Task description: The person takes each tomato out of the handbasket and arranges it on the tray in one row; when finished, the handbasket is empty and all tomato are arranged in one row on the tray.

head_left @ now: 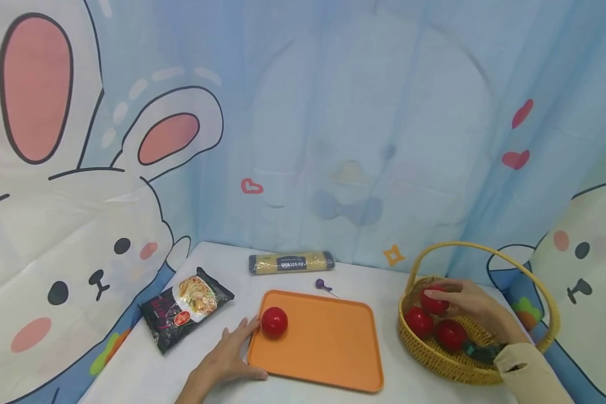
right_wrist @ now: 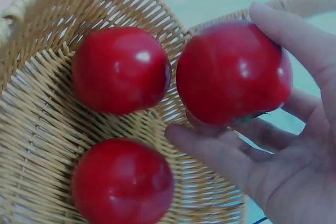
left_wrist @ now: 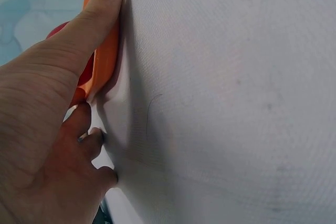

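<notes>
In the head view my right hand (head_left: 467, 306) is over the wicker basket (head_left: 409, 336) and holds a red tomato (head_left: 434, 300). The right wrist view shows this tomato (right_wrist: 233, 72) between the thumb and fingers, its green stem end partly visible. Two more tomatoes (right_wrist: 122, 70) lie in the basket beside it. My left hand (head_left: 224, 356) touches the left corner of the orange tray (head_left: 328, 342), thumb along the near rim and fingers spread at the left side. Another tomato (head_left: 274, 322) sits on the tray near that hand; in the left wrist view it is mostly hidden behind the thumb.
Left of the tray lies a black noodle packet (head_left: 187, 308). A gold and dark cylindrical package (head_left: 291, 262) lies behind the tray, with a purple-wrapped lollipop (head_left: 323, 285) near it. The basket's tall handle (head_left: 464, 243) arches over the right arm. A printed curtain (head_left: 333, 140) hangs behind the table.
</notes>
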### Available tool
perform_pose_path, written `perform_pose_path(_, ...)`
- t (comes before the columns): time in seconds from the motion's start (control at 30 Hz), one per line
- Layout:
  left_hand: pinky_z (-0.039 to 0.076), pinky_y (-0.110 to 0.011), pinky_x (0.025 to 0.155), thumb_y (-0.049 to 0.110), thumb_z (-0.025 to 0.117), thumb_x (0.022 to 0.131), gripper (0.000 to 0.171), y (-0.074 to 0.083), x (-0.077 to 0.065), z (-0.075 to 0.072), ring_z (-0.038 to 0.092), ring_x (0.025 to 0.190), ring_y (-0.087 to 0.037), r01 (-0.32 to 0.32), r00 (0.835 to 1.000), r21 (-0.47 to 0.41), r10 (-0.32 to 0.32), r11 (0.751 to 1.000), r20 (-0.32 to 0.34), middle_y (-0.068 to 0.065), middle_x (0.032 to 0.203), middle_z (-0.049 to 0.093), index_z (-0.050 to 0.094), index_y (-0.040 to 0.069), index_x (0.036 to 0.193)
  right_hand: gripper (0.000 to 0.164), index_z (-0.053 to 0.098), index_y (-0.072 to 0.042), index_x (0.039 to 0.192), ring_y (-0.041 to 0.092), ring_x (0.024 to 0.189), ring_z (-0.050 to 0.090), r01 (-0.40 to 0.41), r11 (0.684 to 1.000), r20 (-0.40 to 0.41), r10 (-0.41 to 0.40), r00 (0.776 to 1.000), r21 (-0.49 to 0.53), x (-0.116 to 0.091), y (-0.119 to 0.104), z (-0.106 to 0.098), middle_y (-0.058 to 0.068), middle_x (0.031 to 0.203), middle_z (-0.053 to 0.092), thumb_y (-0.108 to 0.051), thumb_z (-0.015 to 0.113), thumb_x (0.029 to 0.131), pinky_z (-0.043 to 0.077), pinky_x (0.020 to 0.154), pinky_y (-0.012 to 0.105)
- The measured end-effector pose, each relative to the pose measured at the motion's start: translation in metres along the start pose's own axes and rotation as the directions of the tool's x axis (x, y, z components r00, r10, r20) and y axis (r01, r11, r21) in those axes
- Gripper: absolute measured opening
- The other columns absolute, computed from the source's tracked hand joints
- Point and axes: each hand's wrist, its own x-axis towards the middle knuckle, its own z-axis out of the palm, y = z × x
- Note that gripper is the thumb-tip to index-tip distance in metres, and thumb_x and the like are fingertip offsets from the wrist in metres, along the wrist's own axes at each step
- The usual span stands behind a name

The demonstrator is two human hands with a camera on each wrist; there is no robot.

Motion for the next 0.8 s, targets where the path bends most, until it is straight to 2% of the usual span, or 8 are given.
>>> perform_pose_path(0.13, 0.007, -0.076, 0.129, 0.05, 0.102, 0.067, 0.125, 0.0, 0.0, -0.001, 0.022, 0.161, -0.05, -0.011, 1.0, 0.004, 0.011, 1.0, -0.003, -0.022, 0.171, 0.038, 0.038, 0.014, 0.168, 0.076, 0.044, 0.011, 0.157, 0.029, 0.108, 0.074, 0.034, 0.992, 0.006, -0.034, 0.999, -0.119, -0.009, -0.015, 0.005, 0.027, 0.137, 0.066, -0.037, 0.073, 0.105, 0.067, 0.09, 0.051)
perform_pose_path(0.23, 0.008, -0.078, 0.127, 0.047, 0.102, 0.067, 0.124, 0.0, -0.001, -0.001, 0.021, 0.16, -0.054, -0.004, 1.0, -0.004, 0.004, 1.0, -0.009, -0.023, 0.171, 0.036, 0.038, 0.015, 0.169, 0.079, 0.045, 0.012, 0.156, 0.032, 0.11, 0.073, 0.074, 0.972, 0.01, -0.074, 0.997, -0.223, -0.018, -0.031, 0.011, 0.028, 0.136, 0.067, -0.035, 0.077, 0.102, 0.067, 0.09, 0.049)
perform_pose_path(0.43, 0.011, -0.083, 0.124, 0.046, 0.103, 0.066, 0.125, 0.001, -0.003, 0.0, 0.017, 0.158, -0.061, 0.031, 0.999, -0.01, -0.031, 0.999, -0.024, -0.024, 0.173, 0.033, 0.038, 0.018, 0.169, 0.073, 0.059, 0.01, 0.144, 0.033, 0.114, 0.068, 0.166, 0.921, 0.001, -0.177, 0.984, -0.353, -0.036, -0.055, 0.028, 0.021, 0.127, 0.072, -0.027, 0.091, 0.089, 0.067, 0.087, 0.045)
perform_pose_path(0.57, 0.009, -0.082, 0.124, 0.046, 0.103, 0.066, 0.126, 0.001, -0.003, 0.001, 0.017, 0.159, -0.06, 0.028, 0.999, -0.021, -0.029, 0.999, -0.022, -0.024, 0.173, 0.033, 0.038, 0.017, 0.169, 0.07, 0.066, 0.004, 0.138, 0.031, 0.109, 0.069, 0.22, 0.881, 0.002, -0.241, 0.97, -0.418, -0.043, -0.063, 0.044, 0.018, 0.124, 0.073, -0.031, 0.095, 0.084, 0.069, 0.083, 0.047)
perform_pose_path(0.67, 0.01, -0.083, 0.123, 0.045, 0.103, 0.066, 0.125, 0.001, -0.004, 0.001, 0.016, 0.157, -0.063, 0.014, 1.0, -0.017, -0.015, 1.0, -0.028, -0.025, 0.172, 0.033, 0.038, 0.016, 0.169, 0.069, 0.07, 0.002, 0.135, 0.03, 0.107, 0.07, 0.284, 0.845, -0.004, -0.321, 0.947, -0.452, -0.046, -0.068, 0.061, 0.018, 0.122, 0.075, -0.035, 0.096, 0.083, 0.069, 0.081, 0.046)
perform_pose_path(0.73, 0.011, -0.084, 0.123, 0.045, 0.103, 0.067, 0.125, 0.001, -0.004, 0.001, 0.017, 0.157, -0.063, 0.008, 1.0, -0.01, -0.008, 1.0, -0.028, -0.025, 0.172, 0.033, 0.037, 0.016, 0.169, 0.067, 0.072, 0.0, 0.134, 0.03, 0.105, 0.072, 0.336, 0.825, -0.014, -0.383, 0.924, -0.454, -0.049, -0.07, 0.073, 0.017, 0.122, 0.076, -0.037, 0.095, 0.083, 0.069, 0.078, 0.041)
perform_pose_path(0.8, 0.009, -0.082, 0.124, 0.043, 0.103, 0.067, 0.125, 0.002, -0.005, 0.001, 0.018, 0.158, -0.06, 0.002, 1.0, -0.009, -0.002, 1.0, -0.024, -0.024, 0.172, 0.034, 0.037, 0.015, 0.169, 0.062, 0.073, -0.002, 0.134, 0.03, 0.103, 0.073, 0.406, 0.803, -0.009, -0.455, 0.89, -0.435, -0.05, -0.071, 0.085, 0.018, 0.123, 0.075, -0.034, 0.094, 0.085, 0.068, 0.075, 0.034)
